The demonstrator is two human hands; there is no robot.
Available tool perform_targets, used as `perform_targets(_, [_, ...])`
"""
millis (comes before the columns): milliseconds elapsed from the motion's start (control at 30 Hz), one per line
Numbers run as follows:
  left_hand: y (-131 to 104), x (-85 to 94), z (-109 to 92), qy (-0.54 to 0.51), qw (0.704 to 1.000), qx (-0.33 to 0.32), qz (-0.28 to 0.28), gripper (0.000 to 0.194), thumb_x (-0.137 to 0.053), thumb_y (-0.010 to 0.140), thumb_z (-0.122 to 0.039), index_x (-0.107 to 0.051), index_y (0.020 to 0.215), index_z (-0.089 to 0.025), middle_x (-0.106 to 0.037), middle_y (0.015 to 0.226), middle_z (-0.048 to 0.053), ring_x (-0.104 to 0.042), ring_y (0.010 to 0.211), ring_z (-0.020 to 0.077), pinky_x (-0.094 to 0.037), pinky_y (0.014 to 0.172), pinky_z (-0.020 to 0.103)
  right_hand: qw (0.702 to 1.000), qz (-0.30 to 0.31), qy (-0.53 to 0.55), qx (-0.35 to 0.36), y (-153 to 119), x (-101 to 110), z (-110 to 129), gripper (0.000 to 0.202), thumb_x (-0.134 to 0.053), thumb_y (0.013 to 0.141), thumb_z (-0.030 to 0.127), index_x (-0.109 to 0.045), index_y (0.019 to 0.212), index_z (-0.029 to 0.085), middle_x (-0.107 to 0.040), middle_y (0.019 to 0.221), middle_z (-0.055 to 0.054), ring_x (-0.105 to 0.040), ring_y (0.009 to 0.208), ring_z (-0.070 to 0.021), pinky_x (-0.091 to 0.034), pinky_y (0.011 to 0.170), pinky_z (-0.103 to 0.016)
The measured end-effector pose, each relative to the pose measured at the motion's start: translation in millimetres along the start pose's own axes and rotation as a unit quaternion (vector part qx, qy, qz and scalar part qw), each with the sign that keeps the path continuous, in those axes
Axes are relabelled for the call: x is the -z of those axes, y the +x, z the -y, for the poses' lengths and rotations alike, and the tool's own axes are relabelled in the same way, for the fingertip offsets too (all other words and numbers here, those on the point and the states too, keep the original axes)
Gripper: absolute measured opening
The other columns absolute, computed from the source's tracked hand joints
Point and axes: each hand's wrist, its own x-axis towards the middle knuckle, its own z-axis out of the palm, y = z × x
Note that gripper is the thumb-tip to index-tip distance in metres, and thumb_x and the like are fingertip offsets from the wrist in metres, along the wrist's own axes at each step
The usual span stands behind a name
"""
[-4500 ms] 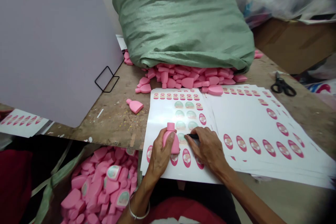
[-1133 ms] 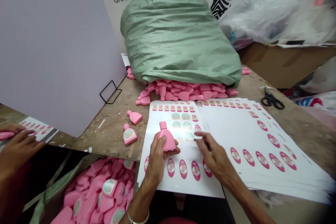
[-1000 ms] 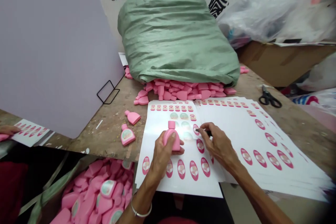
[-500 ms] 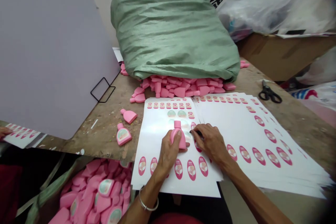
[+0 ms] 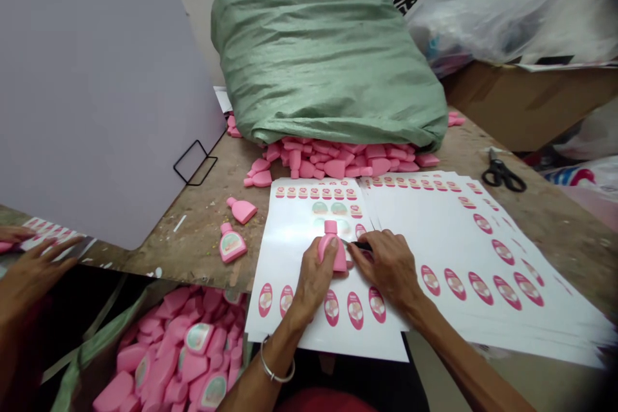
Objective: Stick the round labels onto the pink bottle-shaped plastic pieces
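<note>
My left hand grips a pink bottle-shaped piece, cap end pointing away from me, above a white sticker sheet. Closed around a thin black-handled tool, my right hand rests on the sheet just right of the bottle; the tool's tip points left toward the stickers. Green oval labels and pink oval labels are printed on the sheet. On the wood to the left lie a labelled pink bottle and one with no label showing.
A green sack stands behind a pile of pink bottles. More sticker sheets and black scissors lie right. Below left, an open sack holds bottles. Another person's hand is at far left, beside a grey panel.
The black tool's handle now shows more clearly in my right hand, its tip nearer the bottle. Another person's hand has come further into view at left. The view has shifted slightly.
</note>
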Motion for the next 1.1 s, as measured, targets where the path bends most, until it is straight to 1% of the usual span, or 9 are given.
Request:
perform_targets(100, [1, 0.6, 2, -0.020, 1.000, -0.004, -0.006, 0.046, -0.052, 0.081, -0.057, -0.055, 0.096, -0.014, -0.063, 0.092, 0.010, -0.069, 0.075, 0.0224, -0.056, 0.062, 0.030, 0.999, -0.025, 0.044, -0.019, -1, 3, 1, 0.016, -0.056, 0.084, 0.035, -0.057, 0.078, 0.019, -0.063, 0.072, -0.004, -0.054, 0.069, -0.0183, -0.037, 0.069, -0.033])
perform_targets(233, [1, 3.1, 4, -0.033, 0.999, 0.010, -0.021, 0.048, -0.052, 0.082, -0.057, -0.054, 0.102, -0.013, -0.065, 0.086, 0.009, -0.069, 0.068, 0.0202, -0.056, 0.064, 0.030, 0.987, -0.039, 0.127, -0.092, -1, 10, 4, 0.019, -0.061, 0.080, 0.039, -0.056, 0.077, 0.021, -0.063, 0.074, -0.004, -0.056, 0.070, -0.0181, -0.043, 0.070, -0.033])
perform_targets(400, [-1, 5.7, 6, -0.084, 0.996, -0.008, -0.041, 0.050, -0.051, 0.082, -0.058, -0.055, 0.106, -0.013, -0.067, 0.085, 0.010, -0.070, 0.072, 0.0220, -0.056, 0.066, 0.032, 0.928, -0.032, 0.282, -0.242, 8, 28, 11, 0.027, -0.062, 0.078, 0.046, -0.055, 0.075, 0.020, -0.058, 0.069, 0.000, -0.053, 0.062, -0.0135, -0.045, 0.059, -0.026])
perform_targets(467, [-2, 6.2, 5, -0.114, 0.993, 0.002, -0.038, 0.056, -0.047, 0.082, -0.062, -0.057, 0.104, -0.012, -0.068, 0.083, 0.012, -0.070, 0.073, 0.0231, -0.056, 0.068, 0.034, 0.911, -0.024, 0.311, -0.270, 12, 35, 15, 0.029, -0.062, 0.077, 0.048, -0.057, 0.075, 0.020, -0.055, 0.065, 0.001, -0.048, 0.056, -0.0108, -0.042, 0.053, -0.024])
perform_targets(567, [-5, 6.1, 3, -0.165, 0.986, 0.016, -0.034, 0.066, -0.040, 0.081, -0.069, -0.060, 0.100, -0.009, -0.069, 0.079, 0.013, -0.069, 0.073, 0.0242, -0.056, 0.069, 0.035, 0.898, 0.036, 0.348, -0.268, 15, 42, 22, 0.032, -0.062, 0.078, 0.049, -0.065, 0.088, 0.019, -0.051, 0.059, 0.003, -0.042, 0.049, -0.0089, -0.038, 0.046, -0.022])
perform_targets(633, [-7, 5.9, 1, -0.190, 0.981, 0.021, -0.031, 0.067, -0.039, 0.081, -0.069, -0.061, 0.101, -0.009, -0.070, 0.081, 0.013, -0.069, 0.072, 0.0238, -0.057, 0.067, 0.035, 0.892, 0.065, 0.367, -0.255, 14, 43, 29, 0.035, -0.061, 0.078, 0.049, -0.068, 0.095, 0.019, -0.055, 0.060, 0.002, -0.044, 0.050, -0.0099, -0.040, 0.047, -0.023])
perform_targets(800, [-12, 6.6, -2, -0.216, 0.976, 0.022, -0.020, 0.059, -0.038, 0.086, -0.063, -0.060, 0.109, -0.014, -0.070, 0.083, 0.009, -0.069, 0.070, 0.0215, -0.058, 0.065, 0.036, 0.887, 0.064, 0.394, -0.233, 13, 38, 45, 0.030, -0.064, 0.077, 0.047, -0.072, 0.088, 0.021, -0.070, 0.084, -0.003, -0.061, 0.071, -0.0169, -0.050, 0.063, -0.028])
perform_targets(933, [-14, 8.5, -1, -0.210, 0.977, 0.027, -0.023, 0.062, -0.036, 0.086, -0.064, -0.062, 0.105, -0.011, -0.070, 0.081, 0.010, -0.069, 0.072, 0.0223, -0.058, 0.066, 0.035, 0.884, 0.069, 0.402, -0.229, 14, 38, 52, 0.028, -0.065, 0.077, 0.046, -0.073, 0.087, 0.021, -0.071, 0.087, -0.003, -0.064, 0.079, -0.0194, -0.052, 0.070, -0.029])
perform_targets(1100, [-14, 9.2, -4, -0.217, 0.975, 0.028, -0.029, 0.059, -0.038, 0.086, -0.063, -0.062, 0.105, -0.013, -0.070, 0.089, 0.010, -0.069, 0.074, 0.0214, -0.059, 0.067, 0.035, 0.881, 0.067, 0.404, -0.237, 14, 39, 55, 0.027, -0.065, 0.076, 0.045, -0.072, 0.087, 0.021, -0.072, 0.087, -0.003, -0.065, 0.081, -0.0202, -0.053, 0.072, -0.030])
